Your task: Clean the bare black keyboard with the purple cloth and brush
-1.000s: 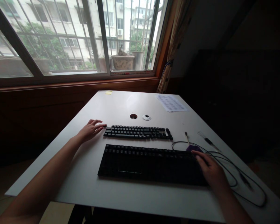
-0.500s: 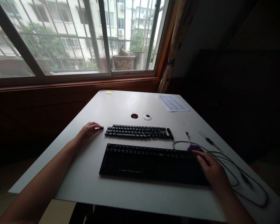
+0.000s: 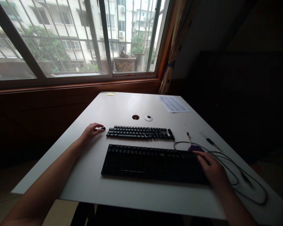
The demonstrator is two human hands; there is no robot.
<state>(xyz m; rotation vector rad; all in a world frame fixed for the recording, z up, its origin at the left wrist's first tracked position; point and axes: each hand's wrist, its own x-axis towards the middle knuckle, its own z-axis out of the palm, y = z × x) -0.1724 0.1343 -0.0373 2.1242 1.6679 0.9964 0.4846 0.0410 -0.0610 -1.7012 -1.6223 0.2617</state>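
Observation:
A black keyboard base [image 3: 153,168] lies near the table's front, with a row or two of keycaps along its back edge. Behind it, loose black keycaps [image 3: 139,132] are laid out in rows like a keyboard. My left hand [image 3: 92,131] is at the left end of those rows, its fingertips closed on a small black keycap [image 3: 103,128]. My right hand [image 3: 212,168] rests over the right end of the base, fingers around its back corner, beside a small purple object [image 3: 195,147].
On the white table [image 3: 85,185] a black cable [image 3: 264,188] loops at the right, near a brush-like tool [image 3: 212,142] and a thin stick [image 3: 188,138]. Farther back are printed sheets [image 3: 174,104], a round hole [image 3: 135,117], its white cover [image 3: 148,118] and a yellow note [image 3: 110,94].
My left hand and its keycap have shifted very slightly, and the fingers look a little more raised. The view has moved slightly; my right hand stays on the base.

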